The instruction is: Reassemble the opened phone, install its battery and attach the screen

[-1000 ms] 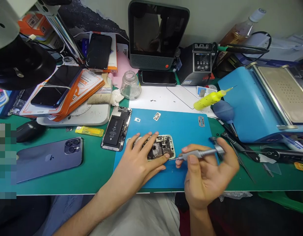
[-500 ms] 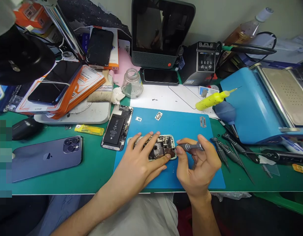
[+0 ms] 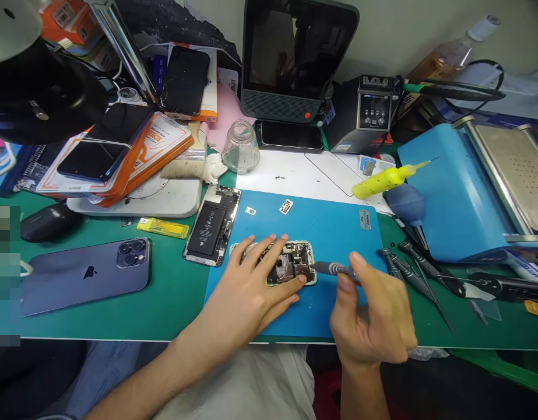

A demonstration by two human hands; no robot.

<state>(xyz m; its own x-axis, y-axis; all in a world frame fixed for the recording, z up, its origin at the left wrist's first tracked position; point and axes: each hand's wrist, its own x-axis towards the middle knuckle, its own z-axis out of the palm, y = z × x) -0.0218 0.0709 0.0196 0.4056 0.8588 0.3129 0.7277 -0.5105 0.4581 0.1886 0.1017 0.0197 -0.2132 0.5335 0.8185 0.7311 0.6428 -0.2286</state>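
Observation:
An opened phone body point(image 3: 290, 268) with bare circuit boards lies on the blue mat point(image 3: 269, 315). My left hand point(image 3: 251, 286) rests across it, fingers stretched and spread over its far edge, thumb on the near part. Part of the phone is hidden under that hand. My right hand point(image 3: 371, 315) is closed around a grey screwdriver point(image 3: 332, 268) between thumb and fingers. The screwdriver tilts low, its tip at the phone's right end; contact there is too small to tell. A detached phone half with a black battery point(image 3: 210, 227) lies left of the mat.
A blue-grey phone point(image 3: 89, 274) lies face down at left, near a yellow lighter point(image 3: 162, 227). Tweezers point(image 3: 421, 283) and other tools lie at right, by a blue machine point(image 3: 443, 198). A glass jar point(image 3: 241, 147) and yellow bottle point(image 3: 382, 182) stand and lie behind.
My right hand has shifted back to the right along the screwdriver, and its fingers are curled in more. My left hand stays on the phone. The whole view has shifted slightly.

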